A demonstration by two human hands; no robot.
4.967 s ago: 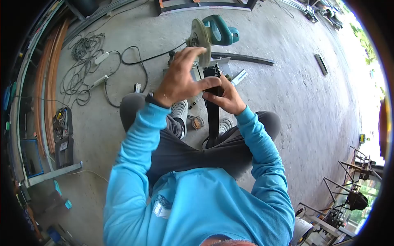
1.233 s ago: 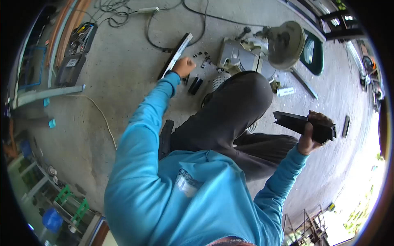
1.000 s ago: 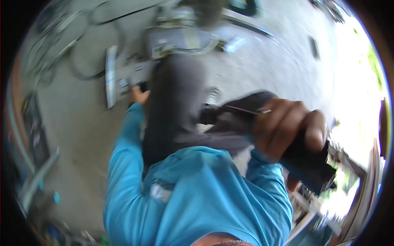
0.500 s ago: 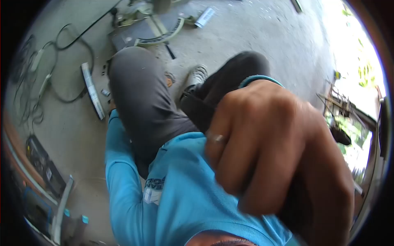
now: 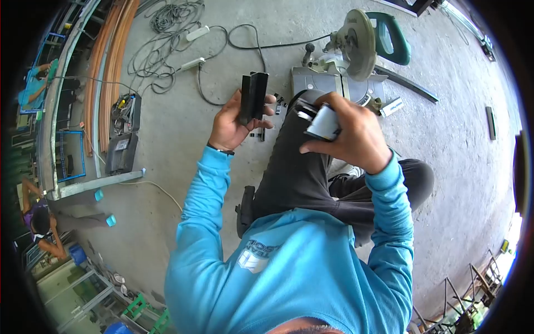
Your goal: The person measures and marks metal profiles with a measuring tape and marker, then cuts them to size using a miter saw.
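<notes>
I sit on a concrete floor in a blue long-sleeved shirt and dark trousers. My left hand (image 5: pixel 229 127) is raised and grips a short black metal profile piece (image 5: pixel 253 97), held upright. My right hand (image 5: pixel 356 136) is closed around a short silver-white piece (image 5: pixel 322 122) above my left knee. The two hands are apart, about a hand's width. A few small black parts (image 5: pixel 278 101) lie on the floor just beyond the black piece.
A green mitre saw (image 5: pixel 356 50) stands on the floor ahead of my knees. Coiled cables and power strips (image 5: pixel 167 28) lie to the far left, near an open toolbox (image 5: pixel 123 133) and orange pipes (image 5: pixel 108 61). Two other people (image 5: pixel 36 83) work at the left edge.
My right hand no longer holds the long black profile and now holds a silver-white piece. My left hand came up from the floor with a short black piece. The view swung back forward.
</notes>
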